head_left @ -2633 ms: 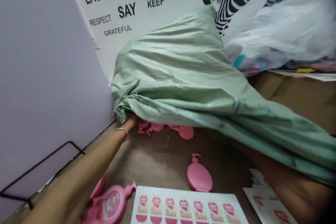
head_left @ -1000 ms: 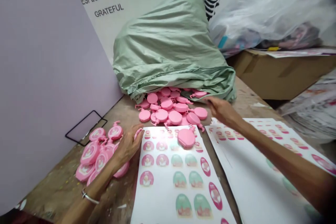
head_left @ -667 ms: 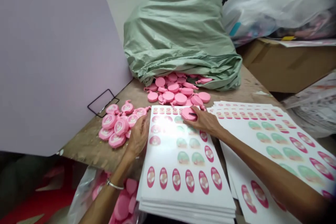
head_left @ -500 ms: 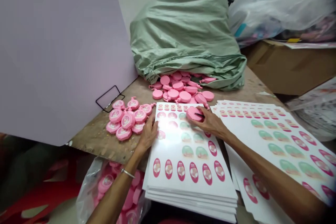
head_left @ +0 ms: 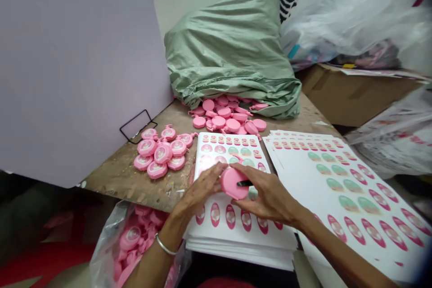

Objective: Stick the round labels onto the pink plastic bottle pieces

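Note:
Above the front sticker-sheet stack (head_left: 219,234), my right hand (head_left: 270,193) grips a pink toy pump bottle (head_left: 232,183), its round plain face turned up. A thin dark pointed tool (head_left: 245,183) also sticks out from the right fingers across the bottle; its kind I cannot make out. My left hand (head_left: 202,189), wearing a bangle, closes its fingers against the bottle's left side. To the left lies a pile of pink bottles with round picture stickers (head_left: 162,153). Plain pink bottles (head_left: 218,121) spill from the green sack (head_left: 229,49) behind the stack.
More sticker sheets (head_left: 297,175) lie to the right. A clear plastic bag of pink bottles (head_left: 104,238) hangs below the table's front left edge. A black wire frame (head_left: 138,127) stands by the lilac panel (head_left: 84,76). A cardboard box (head_left: 354,94) is back right.
My hands left the sack, whose mouth now lies folded down with bottles showing. My right hand picked a plain bottle off the sheets and brought it nearer; my left hand came in to it.

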Action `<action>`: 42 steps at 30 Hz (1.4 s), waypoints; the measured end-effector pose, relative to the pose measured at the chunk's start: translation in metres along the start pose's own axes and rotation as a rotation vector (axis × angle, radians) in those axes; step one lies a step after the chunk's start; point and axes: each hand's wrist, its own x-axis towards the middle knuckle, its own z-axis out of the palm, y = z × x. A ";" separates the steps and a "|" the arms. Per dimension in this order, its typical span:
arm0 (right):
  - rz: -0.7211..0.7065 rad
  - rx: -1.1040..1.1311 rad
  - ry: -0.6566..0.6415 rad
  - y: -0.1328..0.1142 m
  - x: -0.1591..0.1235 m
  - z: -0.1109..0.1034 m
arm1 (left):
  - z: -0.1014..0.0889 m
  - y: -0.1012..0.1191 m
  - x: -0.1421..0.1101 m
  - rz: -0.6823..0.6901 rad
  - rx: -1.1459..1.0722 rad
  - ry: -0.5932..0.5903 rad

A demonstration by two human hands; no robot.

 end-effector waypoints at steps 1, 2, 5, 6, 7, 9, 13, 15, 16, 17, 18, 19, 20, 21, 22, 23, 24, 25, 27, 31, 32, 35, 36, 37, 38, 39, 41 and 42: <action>-0.029 0.031 -0.007 -0.006 0.002 0.002 | 0.009 -0.001 -0.006 -0.079 -0.150 -0.063; -0.049 0.060 -0.009 -0.010 0.002 0.006 | 0.015 -0.003 -0.012 -0.140 -0.284 -0.099; -0.089 0.092 0.000 -0.019 -0.001 0.020 | 0.021 -0.016 -0.028 -0.242 -0.587 -0.131; -0.096 0.073 0.004 -0.023 -0.003 0.025 | 0.019 -0.021 -0.034 -0.254 -0.657 -0.134; -0.101 0.041 0.010 -0.027 -0.006 0.030 | 0.016 -0.024 -0.040 -0.256 -0.703 -0.117; -0.105 -0.044 0.019 -0.039 -0.011 0.039 | 0.008 -0.030 -0.055 -0.235 -0.728 -0.007; -0.122 -0.057 0.004 -0.059 -0.015 0.044 | -0.005 -0.032 -0.082 -0.232 -0.719 0.271; -0.109 0.040 -0.009 -0.055 -0.015 0.042 | -0.010 -0.029 -0.088 -0.282 -0.750 0.436; -0.070 0.077 0.008 -0.048 -0.014 0.042 | -0.013 -0.026 -0.089 -0.299 -0.764 0.527; -0.003 0.088 0.042 -0.039 -0.015 0.043 | -0.016 -0.022 -0.088 -0.302 -0.773 0.609; 0.081 0.064 0.086 -0.028 -0.016 0.044 | -0.020 -0.019 -0.086 -0.291 -0.778 0.666; 0.166 0.006 0.128 -0.017 -0.018 0.046 | -0.024 -0.015 -0.082 -0.267 -0.776 0.690; 0.235 -0.072 0.150 -0.007 -0.021 0.049 | -0.027 -0.011 -0.077 -0.239 -0.765 0.679; 0.279 -0.156 0.152 0.002 -0.025 0.052 | -0.030 -0.008 -0.073 -0.209 -0.744 0.637; 0.296 -0.230 0.140 0.008 -0.030 0.054 | -0.033 -0.005 -0.068 -0.182 -0.717 0.578; 0.292 -0.284 0.122 0.011 -0.036 0.056 | -0.035 -0.002 -0.063 -0.157 -0.679 0.520; 0.282 -0.317 0.107 0.013 -0.042 0.057 | -0.037 0.000 -0.059 -0.133 -0.633 0.479; 0.278 -0.325 0.100 0.013 -0.046 0.057 | -0.039 0.002 -0.056 -0.115 -0.586 0.458; 0.308 -0.269 0.096 0.010 -0.050 0.053 | -0.043 0.005 -0.051 -0.101 -0.501 0.454; 0.390 0.052 0.070 0.006 -0.024 0.040 | -0.053 0.006 -0.041 -0.071 -0.338 0.450; 0.371 0.104 0.073 0.005 -0.012 0.039 | -0.055 0.006 -0.038 -0.040 -0.282 0.458; 0.283 0.063 0.096 0.001 0.024 0.049 | -0.057 0.003 -0.022 0.053 -0.134 0.462; 0.263 0.012 0.098 -0.001 0.033 0.055 | -0.056 0.002 -0.016 0.074 -0.114 0.449; 0.248 -0.037 0.095 -0.002 0.039 0.062 | -0.054 0.001 -0.009 0.090 -0.110 0.432; 0.238 -0.077 0.096 -0.003 0.044 0.069 | -0.053 0.000 -0.002 0.101 -0.119 0.420; 0.228 -0.109 0.105 -0.003 0.046 0.075 | -0.051 -0.002 0.004 0.103 -0.138 0.411; 0.208 -0.156 0.136 -0.003 0.045 0.084 | -0.048 -0.005 0.018 0.097 -0.177 0.394; 0.199 -0.181 0.150 -0.002 0.043 0.086 | -0.048 -0.006 0.025 0.103 -0.185 0.381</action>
